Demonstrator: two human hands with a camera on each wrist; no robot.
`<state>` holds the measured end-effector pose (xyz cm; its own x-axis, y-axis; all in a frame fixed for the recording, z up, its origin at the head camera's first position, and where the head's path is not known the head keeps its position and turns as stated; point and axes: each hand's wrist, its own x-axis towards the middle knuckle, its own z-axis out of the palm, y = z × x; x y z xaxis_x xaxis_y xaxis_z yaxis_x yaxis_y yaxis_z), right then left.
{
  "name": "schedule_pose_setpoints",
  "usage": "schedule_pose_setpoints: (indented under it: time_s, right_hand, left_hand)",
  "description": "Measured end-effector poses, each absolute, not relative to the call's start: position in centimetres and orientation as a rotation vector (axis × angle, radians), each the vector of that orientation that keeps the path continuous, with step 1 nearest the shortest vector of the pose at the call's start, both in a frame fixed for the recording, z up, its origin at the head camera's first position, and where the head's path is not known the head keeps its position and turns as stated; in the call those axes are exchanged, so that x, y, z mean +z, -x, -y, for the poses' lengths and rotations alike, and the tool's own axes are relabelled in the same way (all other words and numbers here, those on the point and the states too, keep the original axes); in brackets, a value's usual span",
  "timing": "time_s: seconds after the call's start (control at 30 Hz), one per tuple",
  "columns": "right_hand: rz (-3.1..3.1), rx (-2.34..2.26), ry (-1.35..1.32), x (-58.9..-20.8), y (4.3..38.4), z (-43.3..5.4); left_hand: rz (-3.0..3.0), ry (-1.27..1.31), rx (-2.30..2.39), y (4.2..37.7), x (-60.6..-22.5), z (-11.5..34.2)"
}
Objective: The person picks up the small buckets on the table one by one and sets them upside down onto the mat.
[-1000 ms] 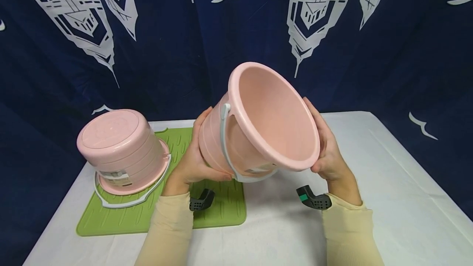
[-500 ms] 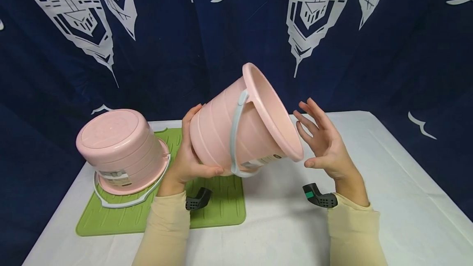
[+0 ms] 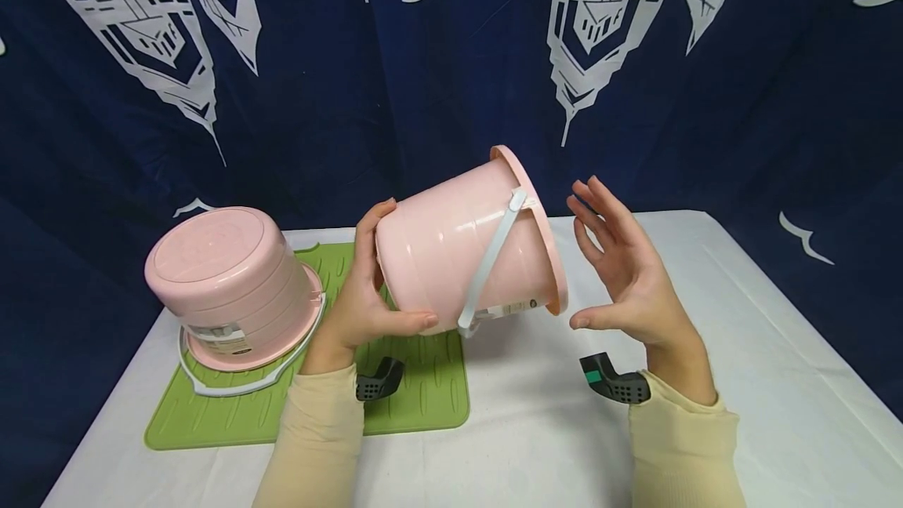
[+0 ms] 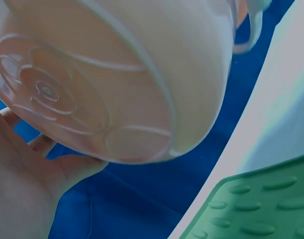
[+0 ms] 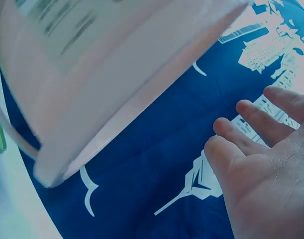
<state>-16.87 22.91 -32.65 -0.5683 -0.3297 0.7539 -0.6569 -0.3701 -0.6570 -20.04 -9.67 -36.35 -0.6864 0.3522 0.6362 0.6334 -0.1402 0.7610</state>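
Note:
A pink bucket (image 3: 462, 245) is held up on its side over the table, its mouth turned right and its base to the left. My left hand (image 3: 360, 300) grips it round the base end, thumb below and fingers at the back. The base with its ring pattern (image 4: 57, 94) shows in the left wrist view. From the rim hangs a pale grey handle (image 3: 494, 257). My right hand (image 3: 628, 273) is apart from the bucket, palm facing the rim, fingers spread. In the right wrist view a gap separates the rim (image 5: 117, 119) from that hand's fingertips (image 5: 219, 142).
A second pink bucket (image 3: 226, 281) stands upside down on a green ridged mat (image 3: 416, 398) at the left, its grey handle lying round the rim. The white-covered table (image 3: 762, 351) reaches back to a dark blue curtain (image 3: 437, 85) with white prints.
My right hand has let go of the rim and opened beside it. The bucket in my left hand has turned, its mouth swinging away from view towards the right and lower down.

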Motion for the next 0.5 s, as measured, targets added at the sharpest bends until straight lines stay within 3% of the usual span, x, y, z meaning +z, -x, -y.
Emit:
schedule_pose_setpoints:
  time_s: [0.5]
  right_hand:
    - [1.824,1.813,-1.164,-31.9,15.9,-21.4]
  left_hand:
    - [2.083,1.028,-1.616,19.6,-35.7,9.3]
